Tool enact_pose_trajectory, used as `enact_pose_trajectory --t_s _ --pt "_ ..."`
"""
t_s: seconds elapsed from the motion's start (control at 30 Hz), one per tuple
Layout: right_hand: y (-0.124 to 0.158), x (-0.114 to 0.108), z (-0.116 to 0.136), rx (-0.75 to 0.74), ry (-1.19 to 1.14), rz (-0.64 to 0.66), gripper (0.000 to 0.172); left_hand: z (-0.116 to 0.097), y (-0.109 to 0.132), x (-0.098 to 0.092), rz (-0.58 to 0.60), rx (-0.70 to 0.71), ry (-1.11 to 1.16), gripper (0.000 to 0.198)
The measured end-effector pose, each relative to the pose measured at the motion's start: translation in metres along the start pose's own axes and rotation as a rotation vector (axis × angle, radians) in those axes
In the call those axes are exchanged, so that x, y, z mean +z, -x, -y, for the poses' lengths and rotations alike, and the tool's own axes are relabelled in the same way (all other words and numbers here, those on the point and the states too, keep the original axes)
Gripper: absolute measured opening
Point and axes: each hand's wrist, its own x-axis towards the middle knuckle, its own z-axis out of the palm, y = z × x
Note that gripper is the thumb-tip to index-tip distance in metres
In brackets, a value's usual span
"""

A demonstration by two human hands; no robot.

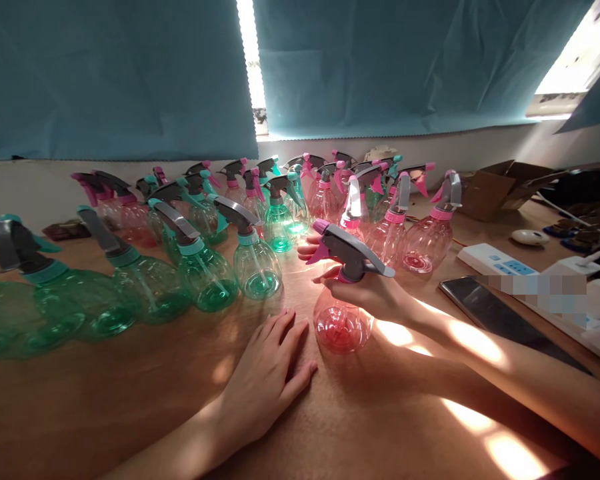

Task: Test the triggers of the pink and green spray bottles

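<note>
A pink spray bottle (343, 328) with a grey and pink trigger head stands upright at the middle of the wooden table. My right hand (367, 288) is closed around its neck, just under the trigger head, which hides part of the fingers. Left of that bottle, my left hand (267, 373) lies palm down on the tabletop with its fingers spread, touching no bottle. Just beyond it is a green spray bottle (258, 270) with a grey head, in a slanting row with another green spray bottle (207, 280) and several more. Behind my right hand stands another pink spray bottle (427, 243).
Many more pink and green bottles crowd the back, below blue curtains (390, 67). At right lie a dark phone (500, 320), a white power strip (495, 260) with plugs, and a white mouse (530, 238). An open cardboard box (495, 190) sits behind them.
</note>
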Motion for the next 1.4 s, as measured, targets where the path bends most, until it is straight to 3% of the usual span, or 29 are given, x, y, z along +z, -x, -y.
enact_pose_trajectory --t_s 0.33,0.97,1.07,1.23,1.4 --pt "-0.0008 0.0001 -0.0010 0.004 -0.003 0.004 0.048 -0.0003 0.0002 0.0014 -0.009 -0.020 0.015 0.049" --pt "0.0002 0.0022 -0.0036 -0.004 -0.040 -0.060 0.066 -0.0004 0.0004 0.0019 -0.008 -0.018 0.000 0.049" --pt "0.0001 0.0016 -0.0046 0.047 -0.017 -0.085 0.061 0.0004 0.0014 0.0025 -0.020 -0.010 0.005 0.049" --pt "0.0016 0.0006 -0.0012 0.060 0.043 -0.133 0.034 0.0023 0.0025 0.0058 -0.056 -0.004 0.019 0.049" --pt "0.0028 -0.0007 0.0017 0.043 0.031 -0.094 0.045 0.0020 0.0017 0.0058 -0.059 0.003 0.034 0.048"
